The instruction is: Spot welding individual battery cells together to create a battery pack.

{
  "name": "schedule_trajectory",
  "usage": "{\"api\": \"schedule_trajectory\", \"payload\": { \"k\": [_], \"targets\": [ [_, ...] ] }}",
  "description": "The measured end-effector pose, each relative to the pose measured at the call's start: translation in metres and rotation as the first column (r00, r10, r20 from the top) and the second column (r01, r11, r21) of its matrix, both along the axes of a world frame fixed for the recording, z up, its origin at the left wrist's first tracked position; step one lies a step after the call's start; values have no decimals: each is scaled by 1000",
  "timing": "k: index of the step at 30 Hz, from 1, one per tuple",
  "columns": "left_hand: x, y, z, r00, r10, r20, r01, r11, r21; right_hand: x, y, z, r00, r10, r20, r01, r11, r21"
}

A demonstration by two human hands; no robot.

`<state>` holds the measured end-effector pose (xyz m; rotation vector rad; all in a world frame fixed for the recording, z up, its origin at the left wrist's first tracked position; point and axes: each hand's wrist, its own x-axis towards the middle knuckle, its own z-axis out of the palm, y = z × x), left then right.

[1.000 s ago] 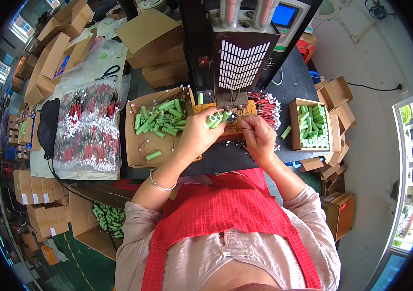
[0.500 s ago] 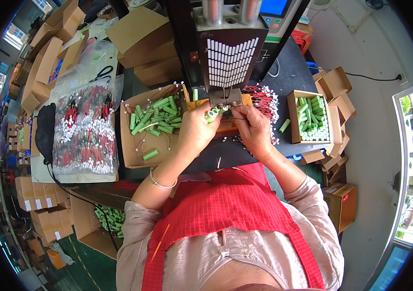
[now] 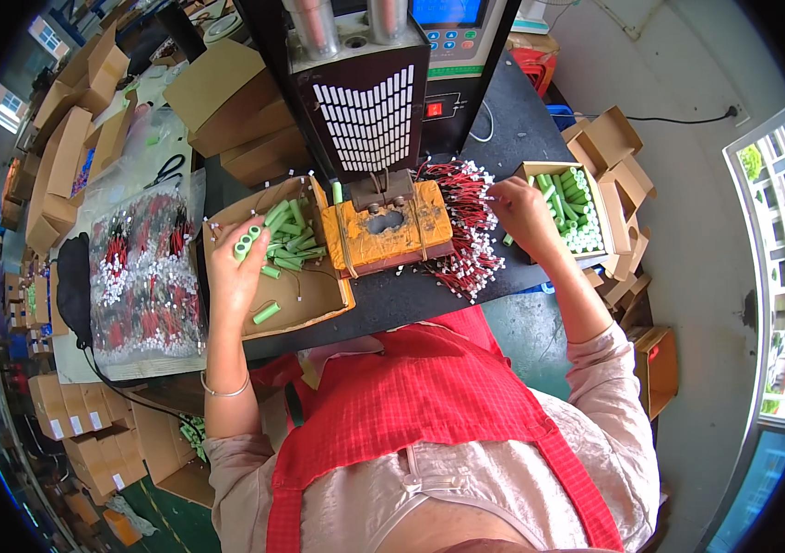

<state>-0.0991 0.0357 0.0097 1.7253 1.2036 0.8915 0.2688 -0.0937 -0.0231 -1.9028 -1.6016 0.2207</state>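
Note:
My left hand (image 3: 237, 263) is over the open cardboard box (image 3: 318, 300) of loose green cylinders (image 3: 286, 241) and holds a few green cylinders (image 3: 247, 241) in its fingers. My right hand (image 3: 523, 210) is out to the right, between the pile of red and black wire leads (image 3: 466, 226) and the small carton of green cylinders (image 3: 569, 207); its fingertips pinch at the wires' top edge. Between the hands sits a worn yellow taped fixture (image 3: 388, 238) under the black machine head (image 3: 369, 115).
A clear bag of red and black wire leads (image 3: 143, 276) lies at the left, with scissors (image 3: 166, 170) above it. Folded brown cartons (image 3: 70, 152) stack at far left and below. Empty small cartons (image 3: 609, 147) lie at right. The machine has a blue screen (image 3: 448, 11).
Both hands left the fixture in the middle. My left hand moved left over the box of cylinders, and my right hand moved right to the wire pile.

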Motion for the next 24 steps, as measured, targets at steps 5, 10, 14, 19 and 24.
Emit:
{"api": "schedule_trajectory", "payload": {
  "k": [5,10,14,19,24],
  "targets": [
    [-2,-10,-1,969,-89,-229,115,988,104,2,1,-14,990,-21,142,46,984,-175],
    [17,-21,7,988,-114,-100,112,993,-23,5,-3,-5,1000,-4,27,8,985,-172],
    [37,-34,9,931,-184,315,289,899,-330,3,-11,16,999,-14,-52,10,997,-75],
    [64,-52,6,841,-226,491,451,795,-406,5,-2,-12,997,-7,75,18,989,-148],
    [72,-59,4,845,-237,480,460,780,-424,8,-3,-1,998,5,59,5,986,-167]
  ]
}}
